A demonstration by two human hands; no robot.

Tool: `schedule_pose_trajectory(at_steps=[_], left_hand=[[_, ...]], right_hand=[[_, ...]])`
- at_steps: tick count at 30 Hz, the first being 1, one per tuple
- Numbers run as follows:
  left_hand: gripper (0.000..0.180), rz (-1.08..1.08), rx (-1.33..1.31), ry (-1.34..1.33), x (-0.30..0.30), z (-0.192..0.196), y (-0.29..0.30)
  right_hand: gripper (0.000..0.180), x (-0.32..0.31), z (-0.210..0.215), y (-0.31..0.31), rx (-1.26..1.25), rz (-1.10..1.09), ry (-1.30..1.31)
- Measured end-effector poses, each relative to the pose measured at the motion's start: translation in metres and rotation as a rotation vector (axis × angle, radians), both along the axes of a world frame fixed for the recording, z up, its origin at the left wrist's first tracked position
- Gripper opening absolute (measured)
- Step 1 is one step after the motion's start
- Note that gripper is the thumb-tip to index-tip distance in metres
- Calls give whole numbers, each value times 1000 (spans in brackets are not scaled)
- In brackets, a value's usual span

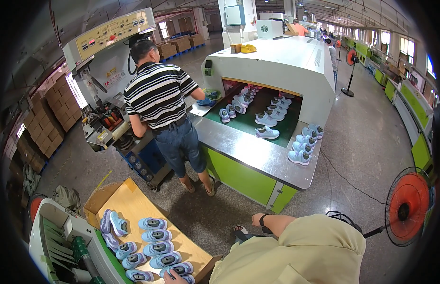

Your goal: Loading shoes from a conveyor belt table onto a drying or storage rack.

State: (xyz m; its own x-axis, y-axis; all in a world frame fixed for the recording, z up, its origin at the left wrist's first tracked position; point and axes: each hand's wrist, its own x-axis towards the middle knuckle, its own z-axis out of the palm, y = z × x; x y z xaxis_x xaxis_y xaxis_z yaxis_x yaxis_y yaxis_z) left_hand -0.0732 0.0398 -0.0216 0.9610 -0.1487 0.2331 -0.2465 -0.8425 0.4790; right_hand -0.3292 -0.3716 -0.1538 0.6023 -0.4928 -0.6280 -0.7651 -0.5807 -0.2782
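At the lower edge my left hand (pixel 174 277) is partly cut off, its fingers bent against a light-blue sneaker (pixel 181 268) at the near end of a tan board tray (pixel 191 236). Two rows of light-blue sneakers (pixel 158 235) with dark openings stand on that tray. A purple-soled pair (pixel 107 222) lies on its side at the tray's left, beside another tilted sneaker (pixel 118 224). My right hand (pixel 258 220), with a dark band at the wrist, hangs over the floor away from the shoes. Its fingers are curled, with nothing visible in them.
A co-worker in a striped shirt (pixel 156 94) stands ahead at a machine with a control panel (pixel 113 35). Beyond a metal-topped counter (pixel 239 146), sneakers sit on a dark green conveyor (pixel 243 124) entering a white tunnel machine (pixel 277 57). A red fan (pixel 407 206) stands at right.
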Motion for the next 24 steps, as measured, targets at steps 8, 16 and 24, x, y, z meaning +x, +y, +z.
schedule_pose_trajectory(at_steps=[8,16,24], left_hand=[[45,-5,-6,47,-5,14,-5],[40,-3,19,-35,-6,12,-5],[43,15,47,-5,-6,12,-5]], right_hand=[[30,-1,3,0,16,-2,5],[29,-3,-10,-1,-3,1,-6],[29,-3,-7,-1,5,-15,-3]])
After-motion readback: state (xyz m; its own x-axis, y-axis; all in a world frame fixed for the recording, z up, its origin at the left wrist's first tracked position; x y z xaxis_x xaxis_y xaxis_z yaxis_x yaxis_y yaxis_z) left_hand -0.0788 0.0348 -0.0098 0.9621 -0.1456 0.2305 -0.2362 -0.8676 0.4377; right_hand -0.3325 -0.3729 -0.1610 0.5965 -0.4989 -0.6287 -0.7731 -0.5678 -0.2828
